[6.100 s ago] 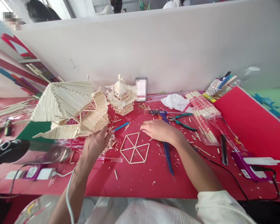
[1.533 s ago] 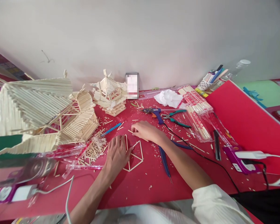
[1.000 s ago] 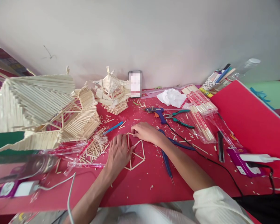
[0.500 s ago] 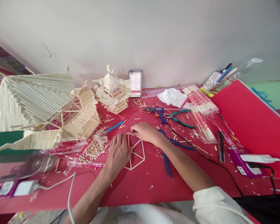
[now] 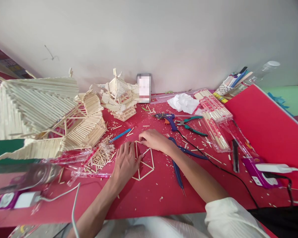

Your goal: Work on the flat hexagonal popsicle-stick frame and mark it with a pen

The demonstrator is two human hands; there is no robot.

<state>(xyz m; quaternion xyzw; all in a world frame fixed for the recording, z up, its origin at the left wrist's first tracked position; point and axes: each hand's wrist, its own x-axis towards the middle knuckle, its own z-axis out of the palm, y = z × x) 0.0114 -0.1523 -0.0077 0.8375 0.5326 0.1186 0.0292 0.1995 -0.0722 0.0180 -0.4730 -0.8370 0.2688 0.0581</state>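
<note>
A flat frame of thin wooden sticks [image 5: 146, 174], with spokes meeting inside it, lies on the red tabletop; its left part is covered. My left hand [image 5: 125, 162] rests over that left part, fingers stretched out and thumb spread onto a spoke. At the frame's far corner, my right hand [image 5: 152, 138] has its fingertips pinched on a stick, most of which they hide. Just right of the frame lies a blue-handled cutting tool [image 5: 177, 173]. Beyond my right hand are a blue glue gun [image 5: 172, 123] and green-handled pliers [image 5: 192, 127].
Stick-built model houses stand at left [image 5: 42, 102] and at the back [image 5: 121, 99]. A heap of cut stick pieces [image 5: 100, 160] and a blue pen [image 5: 120, 135] lie left of my hands. Wrapped stick bundles [image 5: 215, 115], a power strip [image 5: 260, 173] and black cable [image 5: 228, 172] occupy the right.
</note>
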